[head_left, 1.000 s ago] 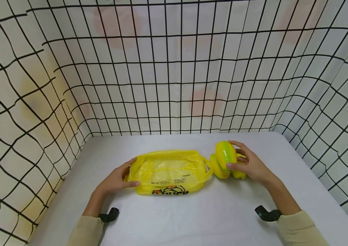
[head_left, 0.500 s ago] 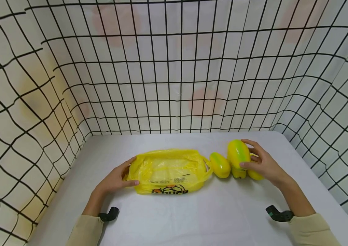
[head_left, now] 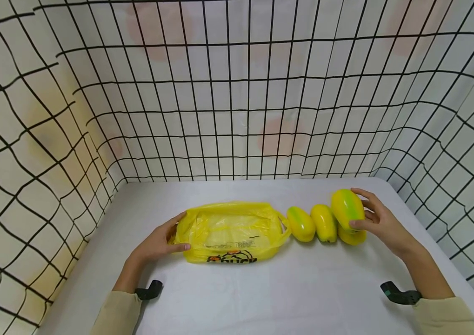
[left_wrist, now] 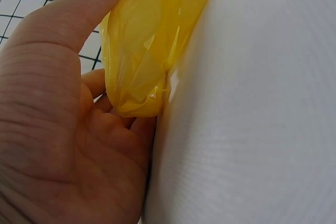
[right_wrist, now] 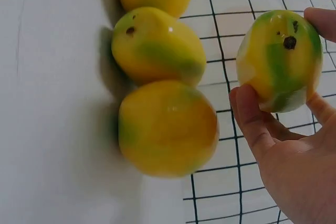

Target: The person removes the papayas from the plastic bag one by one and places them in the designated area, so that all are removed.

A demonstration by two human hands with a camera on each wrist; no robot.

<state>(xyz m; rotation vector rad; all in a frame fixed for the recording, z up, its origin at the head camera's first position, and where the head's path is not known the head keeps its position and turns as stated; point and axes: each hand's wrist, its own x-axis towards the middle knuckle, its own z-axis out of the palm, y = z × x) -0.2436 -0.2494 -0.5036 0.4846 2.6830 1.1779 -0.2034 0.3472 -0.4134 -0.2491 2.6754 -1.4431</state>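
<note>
A yellow plastic bag (head_left: 230,232) with black print lies on the white table, its mouth spread wide. My left hand (head_left: 157,244) holds its left end, thumb along the near side and fingers behind; in the left wrist view the crinkled bag end (left_wrist: 139,61) sits between thumb and fingers. My right hand (head_left: 381,228) grips a glossy yellow fruit with a green stripe (head_left: 347,209), raised above the table. In the right wrist view, thumb and fingers span the held fruit (right_wrist: 281,61). It overlaps the rightmost of three similar fruits (head_left: 351,237) in the head view.
Beside the bag's right handle lies one yellow-green fruit (head_left: 301,224), with another fruit (head_left: 324,223) to its right. Black wire grid panels (head_left: 237,111) rise along the back and both sides of the table (head_left: 262,298). A small black camera (head_left: 400,293) sits on each wrist.
My right hand has moved to the right with the held fruit, passing above the row and uncovering the fruits beneath. My left hand and the bag stay in place.
</note>
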